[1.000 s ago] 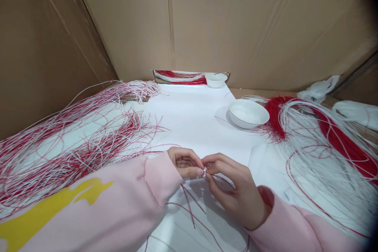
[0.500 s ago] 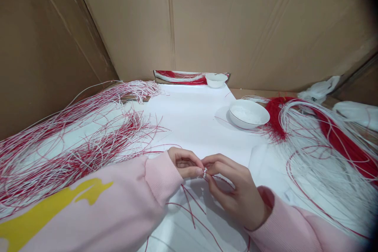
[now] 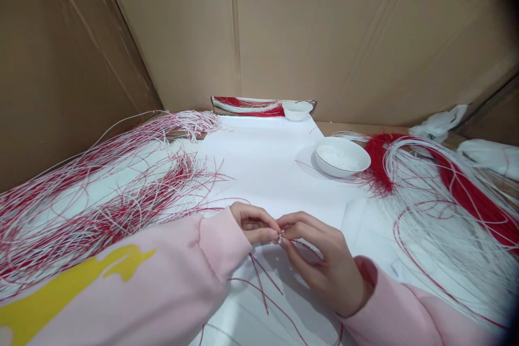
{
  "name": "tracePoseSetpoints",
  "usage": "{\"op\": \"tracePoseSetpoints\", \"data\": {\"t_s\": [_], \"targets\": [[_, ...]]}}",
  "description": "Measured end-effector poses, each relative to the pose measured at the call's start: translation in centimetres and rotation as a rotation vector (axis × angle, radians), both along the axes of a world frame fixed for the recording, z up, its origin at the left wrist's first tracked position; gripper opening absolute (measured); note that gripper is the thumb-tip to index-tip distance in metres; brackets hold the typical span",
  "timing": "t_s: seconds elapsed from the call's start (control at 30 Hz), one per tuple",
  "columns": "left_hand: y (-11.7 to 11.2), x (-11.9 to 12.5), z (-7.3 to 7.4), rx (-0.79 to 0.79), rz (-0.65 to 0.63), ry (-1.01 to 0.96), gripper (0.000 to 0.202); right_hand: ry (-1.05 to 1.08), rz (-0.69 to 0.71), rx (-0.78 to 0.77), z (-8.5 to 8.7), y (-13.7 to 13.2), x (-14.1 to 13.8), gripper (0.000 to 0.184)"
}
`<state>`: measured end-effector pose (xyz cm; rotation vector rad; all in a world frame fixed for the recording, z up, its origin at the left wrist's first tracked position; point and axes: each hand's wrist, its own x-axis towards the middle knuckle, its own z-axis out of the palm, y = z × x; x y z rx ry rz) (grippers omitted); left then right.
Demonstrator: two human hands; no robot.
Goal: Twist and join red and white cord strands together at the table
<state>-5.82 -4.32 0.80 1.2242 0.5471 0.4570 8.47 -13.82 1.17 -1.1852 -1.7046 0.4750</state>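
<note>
Fingertip to fingertip over the white paper, my left hand [image 3: 257, 224] and my right hand [image 3: 318, 254] both pinch a red cord [image 3: 306, 247] that looks braided or knotted. A small white piece shows between the fingertips; its kind I cannot make out. Part of the cord runs under the right fingers and is hidden by them. Loose red cord ends [image 3: 259, 284] hang below my left hand, and a longer red strand curves towards the near edge.
Bundles of red and white cords [image 3: 133, 211] lie on the left. A white bowl [image 3: 343, 157] with white contents stands ahead. Red and white skeins [image 3: 454, 173] and a plastic bag [image 3: 440, 124] are on the right. Cardboard walls [image 3: 284, 27] rise behind a mirror-like strip [image 3: 247, 106].
Both hands keep almost the same place. The fingertips have shifted very slightly around the small white piece.
</note>
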Motion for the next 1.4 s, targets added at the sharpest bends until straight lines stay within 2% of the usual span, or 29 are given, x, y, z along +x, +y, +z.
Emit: {"op": "tracePoseSetpoints", "data": {"t_s": [0.43, 1.27, 1.4], "targets": [[-0.08, -0.03, -0.27, 0.039, 0.041, 0.015, 0.015, 0.023, 0.003, -0.007, 0.18, 0.01, -0.05, 0.011], [0.03, -0.05, -0.07, 0.036, 0.003, 0.025, 0.017, 0.008, -0.011, -0.006, 0.09, 0.01, -0.04, 0.011], [-0.16, -0.06, 0.03, 0.071, 0.030, 0.030, 0.019, 0.003, -0.020, -0.002, 0.17, 0.05, -0.07, 0.011]]}}
